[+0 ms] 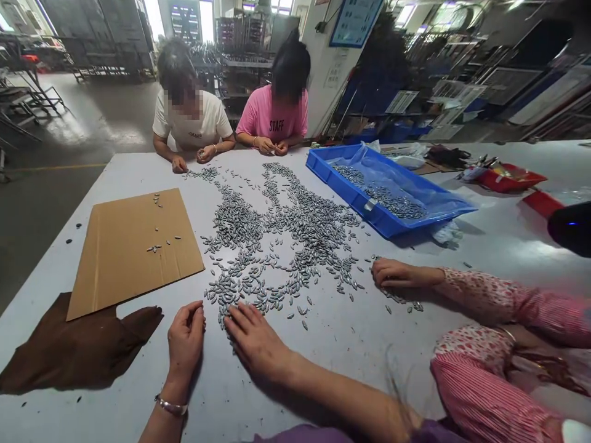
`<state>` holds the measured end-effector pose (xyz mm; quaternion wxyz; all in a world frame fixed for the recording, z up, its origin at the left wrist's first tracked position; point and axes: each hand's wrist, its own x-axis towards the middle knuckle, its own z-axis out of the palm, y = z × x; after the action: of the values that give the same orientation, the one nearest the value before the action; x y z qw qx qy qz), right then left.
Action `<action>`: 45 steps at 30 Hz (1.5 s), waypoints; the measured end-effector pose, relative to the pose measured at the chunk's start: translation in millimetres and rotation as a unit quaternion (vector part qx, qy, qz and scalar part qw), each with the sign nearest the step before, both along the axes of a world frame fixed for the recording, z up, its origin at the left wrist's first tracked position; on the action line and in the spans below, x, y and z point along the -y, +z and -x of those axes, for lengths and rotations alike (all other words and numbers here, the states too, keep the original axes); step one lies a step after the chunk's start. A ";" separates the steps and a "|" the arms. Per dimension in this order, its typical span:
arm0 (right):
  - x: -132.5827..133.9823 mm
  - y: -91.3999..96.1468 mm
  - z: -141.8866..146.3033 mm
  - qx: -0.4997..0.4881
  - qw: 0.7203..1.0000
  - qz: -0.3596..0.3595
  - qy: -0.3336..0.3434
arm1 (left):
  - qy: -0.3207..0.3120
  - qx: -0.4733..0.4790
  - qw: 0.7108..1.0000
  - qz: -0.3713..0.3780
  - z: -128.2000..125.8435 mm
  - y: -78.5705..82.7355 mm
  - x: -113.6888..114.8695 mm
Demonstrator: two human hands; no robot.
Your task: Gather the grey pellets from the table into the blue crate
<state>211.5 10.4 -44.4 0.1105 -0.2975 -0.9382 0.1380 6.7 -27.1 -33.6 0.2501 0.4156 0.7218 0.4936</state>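
A broad spread of small grey spindle-shaped pieces [318,224] covers the middle of the white table [323,381]. My right hand [258,341] lies palm down at the near edge of the spread, its fingers stretched out and touching several pieces. To its left, my left hand [185,338], with a silver bracelet at the wrist, rests on its side. Its fingers are curled in with the thumb against them; whether a piece is inside is hidden. Just left of that hand lie a brown cardboard sheet [133,258] with a few pieces on it and a dark brown cloth [78,354].
A blue tray [390,227], lined with plastic and holding more pieces, stands back right. A co-worker's hand [397,272] reaches in from the right over some pieces. Two people [191,129] sit across the table, hands on its far edge. Red trays [512,178] stand farther right.
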 end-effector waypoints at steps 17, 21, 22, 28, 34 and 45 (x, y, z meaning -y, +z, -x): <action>19.7 3.8 -91.3 -0.153 0.974 0.002 -0.165 | 0.005 -0.007 1.000 -0.007 -5.9 3.0 2.1; 14.1 10.3 -64.0 -0.147 0.982 0.009 -0.120 | 0.009 0.008 1.000 -0.004 -6.4 4.3 2.7; 11.6 11.3 -56.4 -0.135 0.985 0.013 -0.106 | 0.009 0.011 1.000 -0.003 -6.4 4.6 2.9; -6.6 10.3 -45.9 -0.051 0.995 0.036 -0.083 | 0.020 0.022 1.000 -0.001 -5.6 6.9 3.1; -14.7 4.7 -76.0 -0.077 0.973 -0.005 -0.218 | 0.025 0.049 0.998 -0.005 -6.1 4.6 1.3; 1.4 13.5 -68.4 -0.073 0.988 0.022 -0.134 | 0.023 0.041 0.999 -0.004 -4.5 1.1 -0.2</action>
<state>279.9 8.9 -30.9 0.1900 -0.4123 -0.8757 0.1642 11.2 -26.9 -32.5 0.2663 0.3790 0.7183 0.5191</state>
